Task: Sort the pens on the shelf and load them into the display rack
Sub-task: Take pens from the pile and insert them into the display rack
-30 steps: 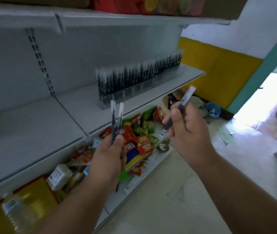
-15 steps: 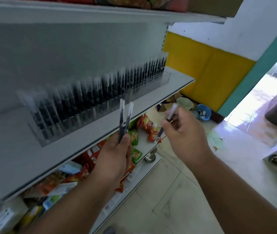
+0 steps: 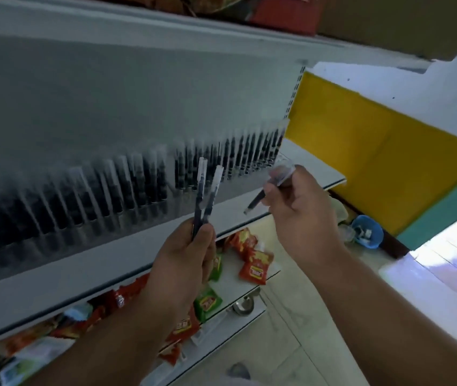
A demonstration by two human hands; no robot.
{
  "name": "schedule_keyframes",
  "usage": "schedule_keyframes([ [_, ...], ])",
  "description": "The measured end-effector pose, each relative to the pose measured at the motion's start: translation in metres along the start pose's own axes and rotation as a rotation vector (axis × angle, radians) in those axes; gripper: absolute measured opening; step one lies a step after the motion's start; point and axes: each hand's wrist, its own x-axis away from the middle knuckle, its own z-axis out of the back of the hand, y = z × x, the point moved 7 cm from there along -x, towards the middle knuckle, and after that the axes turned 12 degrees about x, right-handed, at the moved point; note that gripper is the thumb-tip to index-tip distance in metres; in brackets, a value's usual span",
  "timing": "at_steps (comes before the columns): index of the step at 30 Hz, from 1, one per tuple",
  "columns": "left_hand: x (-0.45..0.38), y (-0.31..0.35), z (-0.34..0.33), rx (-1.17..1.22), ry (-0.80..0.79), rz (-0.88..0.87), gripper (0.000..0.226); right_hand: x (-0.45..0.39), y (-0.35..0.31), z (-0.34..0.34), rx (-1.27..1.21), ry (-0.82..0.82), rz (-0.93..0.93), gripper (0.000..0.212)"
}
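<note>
My left hand [image 3: 182, 263] grips two black pens [image 3: 204, 196] with clear caps, held upright in front of the shelf. A third pen [image 3: 260, 196] is pinched in my right hand [image 3: 299, 215], tilted with its clear cap up to the right and its tip down to the left. Behind both hands a long clear display rack [image 3: 127, 196] stands on the grey shelf [image 3: 54, 277], filled with several black pens standing upright. The rack is blurred by motion.
A lower shelf holds red and green snack packets [image 3: 252, 260] and a metal bowl [image 3: 242, 305]. A blue tub [image 3: 366, 232] sits on the tiled floor by the yellow wall [image 3: 374, 157]. Red packs lie on the shelf above [image 3: 277, 9].
The view has swung along the shelf, so the rack now spans the frame behind my hands. My right hand has lowered its pen and tipped it point-down toward the shelf.
</note>
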Motion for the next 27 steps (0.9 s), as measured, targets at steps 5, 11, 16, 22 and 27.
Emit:
schedule_keyframes([
  [5,-0.017,-0.007,-0.025,0.071,0.163,-0.116,0.031,-0.072,0.004,-0.013,-0.049,-0.071,0.226,0.006],
  [11,-0.013,-0.018,-0.030,0.127,0.320,-0.170,0.030,-0.111,0.001,-0.040,-0.089,-0.198,0.339,0.012],
  [16,-0.006,-0.014,-0.025,0.107,0.374,-0.216,0.031,-0.119,-0.006,-0.064,-0.077,-0.293,0.382,0.012],
  [22,-0.004,-0.012,-0.021,0.034,0.355,-0.195,0.043,-0.122,-0.011,-0.070,0.050,-0.314,0.405,0.013],
  [27,-0.007,-0.010,-0.014,0.045,0.341,-0.156,0.039,-0.131,-0.019,-0.056,0.065,-0.267,0.446,0.013],
])
